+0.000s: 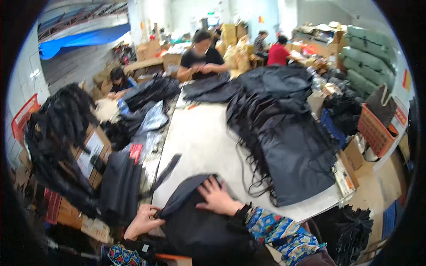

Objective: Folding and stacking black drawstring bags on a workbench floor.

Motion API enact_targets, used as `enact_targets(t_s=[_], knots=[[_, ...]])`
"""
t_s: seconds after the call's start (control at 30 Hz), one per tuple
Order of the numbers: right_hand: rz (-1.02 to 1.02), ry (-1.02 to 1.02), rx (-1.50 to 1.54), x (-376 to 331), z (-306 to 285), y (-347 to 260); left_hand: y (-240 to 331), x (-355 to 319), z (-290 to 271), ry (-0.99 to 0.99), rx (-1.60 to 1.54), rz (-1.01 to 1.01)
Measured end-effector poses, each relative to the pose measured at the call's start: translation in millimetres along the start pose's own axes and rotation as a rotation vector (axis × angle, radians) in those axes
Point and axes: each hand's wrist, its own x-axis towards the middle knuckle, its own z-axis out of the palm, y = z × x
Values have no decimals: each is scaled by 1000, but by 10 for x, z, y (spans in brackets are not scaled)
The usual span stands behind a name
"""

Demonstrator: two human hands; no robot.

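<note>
A black fabric bag (199, 226) lies bunched over the near edge of the white table (195, 137), partly hanging toward me. At its left edge my left hand (144, 220) is closed, thumb and fingers pinching a corner of the fabric. My right hand (217, 196) rests flat on top of the bag with its fingers spread. A loose black strap (166, 173) sticks out over the table just beyond my left hand. To the right, a heap of black bags (295, 155) with thin dangling cords covers much of the table.
Folded black fabric (119, 186) and a large bundle of black strips (57, 133) stand at the left. Red-orange crates (375, 131) and green wrapped bales (368, 57) are on the right. Across the table a person (202, 60) in black works with both hands; others sit farther back.
</note>
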Motion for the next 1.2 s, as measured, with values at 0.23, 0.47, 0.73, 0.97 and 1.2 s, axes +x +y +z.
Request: enact_targets(t_s=[0.23,0.47,0.73,0.97,1.2], knots=[[37,205,-24,88,-9,205,426,-1140,-455,176,-1824,-213],[63,386,-65,288,132,196,1657,-745,-860,202,-2436,463],[315,767,-121,226,-279,111,598,934,710,45,-122,69],[753,101,1620,-85,-571,845,387,1104,981,-29,-183,-63],[322,218,1834,-1414,-1678,853,225,1075,892,50,-200,-84]])
